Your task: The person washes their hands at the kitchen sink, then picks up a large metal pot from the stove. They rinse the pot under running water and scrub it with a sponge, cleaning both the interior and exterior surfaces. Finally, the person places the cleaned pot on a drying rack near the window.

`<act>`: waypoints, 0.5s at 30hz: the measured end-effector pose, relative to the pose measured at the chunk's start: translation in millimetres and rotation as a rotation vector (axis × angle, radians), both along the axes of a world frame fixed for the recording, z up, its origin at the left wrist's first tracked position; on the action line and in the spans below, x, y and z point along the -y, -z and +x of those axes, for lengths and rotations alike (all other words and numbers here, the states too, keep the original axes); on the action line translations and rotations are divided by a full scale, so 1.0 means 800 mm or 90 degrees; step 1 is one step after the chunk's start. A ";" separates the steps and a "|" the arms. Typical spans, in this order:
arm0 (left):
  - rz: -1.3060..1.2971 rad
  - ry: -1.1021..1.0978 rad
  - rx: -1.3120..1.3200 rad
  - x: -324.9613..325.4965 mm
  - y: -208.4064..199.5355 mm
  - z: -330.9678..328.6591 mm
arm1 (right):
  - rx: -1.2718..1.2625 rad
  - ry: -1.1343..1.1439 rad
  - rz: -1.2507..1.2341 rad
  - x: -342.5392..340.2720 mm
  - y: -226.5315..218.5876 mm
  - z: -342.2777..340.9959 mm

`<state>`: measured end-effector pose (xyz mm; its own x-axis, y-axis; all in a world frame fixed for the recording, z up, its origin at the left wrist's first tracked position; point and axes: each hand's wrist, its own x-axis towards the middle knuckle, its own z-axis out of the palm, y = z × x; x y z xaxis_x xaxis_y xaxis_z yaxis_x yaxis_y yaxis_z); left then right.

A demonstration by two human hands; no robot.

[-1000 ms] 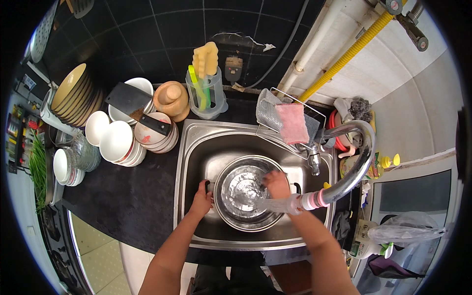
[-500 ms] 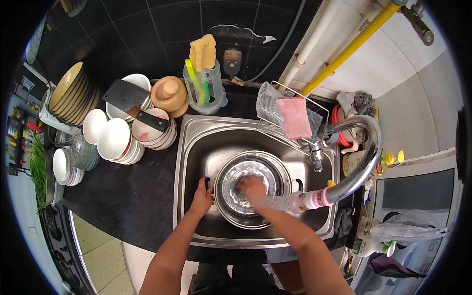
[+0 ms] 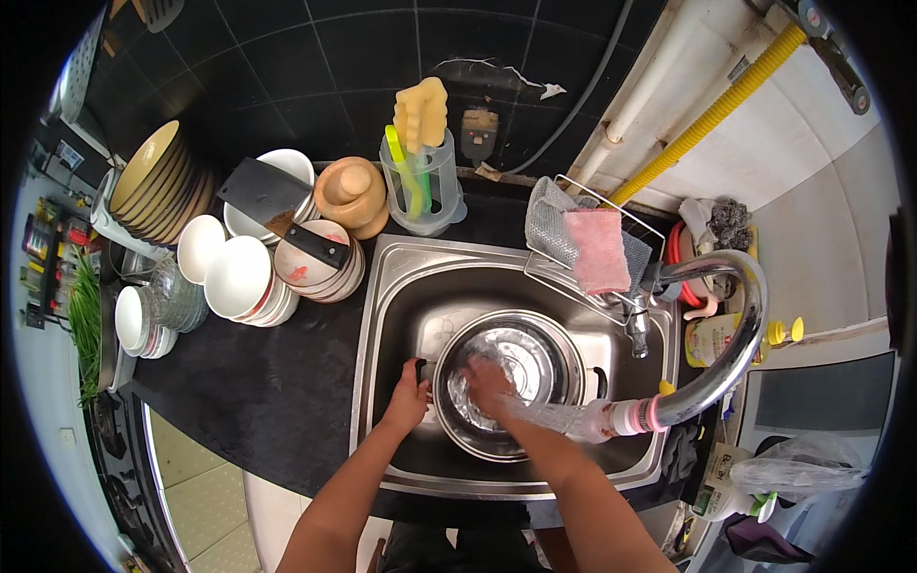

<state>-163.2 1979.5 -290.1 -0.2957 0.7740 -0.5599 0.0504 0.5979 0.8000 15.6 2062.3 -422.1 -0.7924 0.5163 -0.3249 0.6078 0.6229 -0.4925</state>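
A round stainless-steel pot sits in the sink, with water swirling in it. My left hand is closed round the black side handle of the pot. Inside the pot, my right hand is down near the inner wall on the left. Its fingers are smeared by motion and splashing water, so whether they hold anything is hidden. A curved tap with a pink and white nozzle pours a stream across my right wrist into the pot.
Around the pot is the steel sink. On the black counter stand stacked white bowls, a cleaver, a wooden mortar and a clear plastic holder. A wire rack with a pink cloth hangs at the back.
The whole view has shifted, so the scene sits slightly lower and further right. My right hand has moved leftward within the pot. My left hand keeps its hold on the handle.
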 end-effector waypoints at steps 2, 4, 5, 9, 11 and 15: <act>0.043 -0.001 0.011 0.004 0.015 -0.003 | 0.026 0.165 0.134 -0.034 -0.003 0.023; 0.072 -0.028 0.012 0.011 0.029 -0.003 | 0.171 0.215 0.225 -0.044 -0.027 0.055; 0.080 -0.052 0.004 0.016 0.034 -0.002 | 0.248 0.240 0.151 -0.043 -0.044 0.063; 0.120 -0.172 0.063 0.006 0.059 0.015 | 0.119 0.075 0.137 0.065 0.014 0.137; 0.019 -0.228 0.213 0.007 0.045 0.004 | 0.466 0.007 -0.259 0.047 -0.158 0.033; -0.031 -0.227 0.269 -0.004 -0.019 0.019 | -0.227 0.357 -0.417 0.105 -0.116 0.001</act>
<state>-148.2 1983.1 -274.6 -0.2765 0.6373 -0.7193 -0.4803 0.5566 0.6779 16.5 1978.5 -329.5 -0.5921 0.6532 -0.4719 0.4807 -0.1836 -0.8574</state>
